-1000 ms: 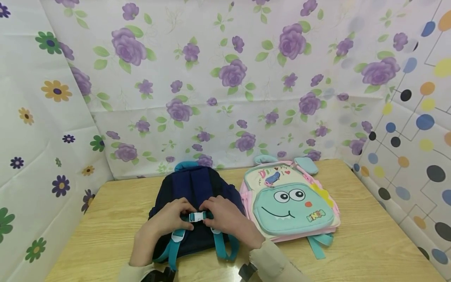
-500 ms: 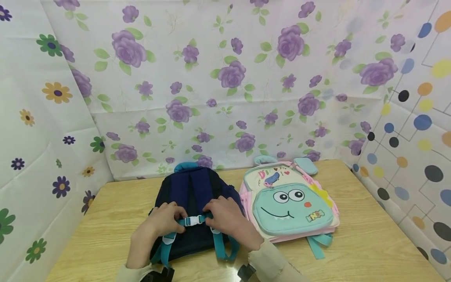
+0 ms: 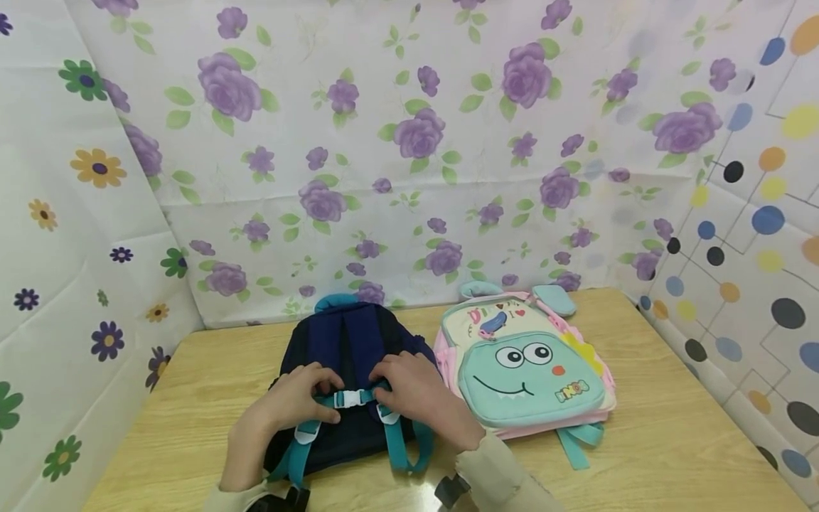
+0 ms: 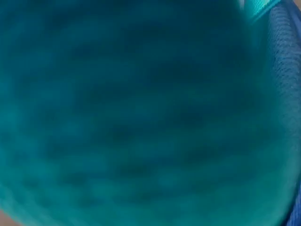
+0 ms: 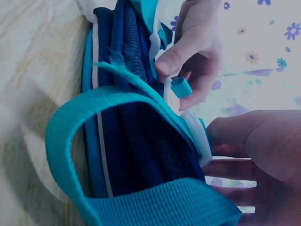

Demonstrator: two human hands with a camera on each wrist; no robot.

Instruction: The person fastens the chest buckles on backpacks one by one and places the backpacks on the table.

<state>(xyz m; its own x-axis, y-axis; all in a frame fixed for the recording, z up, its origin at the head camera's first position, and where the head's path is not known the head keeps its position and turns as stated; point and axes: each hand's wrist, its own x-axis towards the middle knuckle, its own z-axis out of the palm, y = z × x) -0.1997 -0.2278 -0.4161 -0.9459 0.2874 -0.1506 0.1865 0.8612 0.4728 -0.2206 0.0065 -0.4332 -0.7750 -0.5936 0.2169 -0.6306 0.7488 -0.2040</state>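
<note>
A dark navy backpack (image 3: 345,341) lies with its shoulder-strap side up. Across it runs a teal chest strap (image 3: 367,395) joined by a white buckle (image 3: 348,399), whose halves sit together. My left hand (image 3: 291,398) pinches this strap left of the buckle, thumb below and fingers above. On the buckle's other side, my right hand (image 3: 419,391) holds the strap between thumb and fingers. In the right wrist view, a white strap adjuster (image 5: 197,139) sits by the right hand's thumb, and a teal strap loops in front. Blurred teal webbing (image 4: 141,141) fills the left wrist view.
A pink and mint cartoon-face backpack (image 3: 534,377) lies right beside the navy one. Both rest on a wooden table (image 3: 665,441). Flower-patterned cloth (image 3: 384,235) hangs behind, with a dotted sheet (image 3: 761,284) at the right. Teal strap ends (image 3: 406,451) hang at the near side.
My left hand has shifted left, and the white buckle with it, so more strap shows between the buckle and my right hand. The right hand has stayed nearly in place.
</note>
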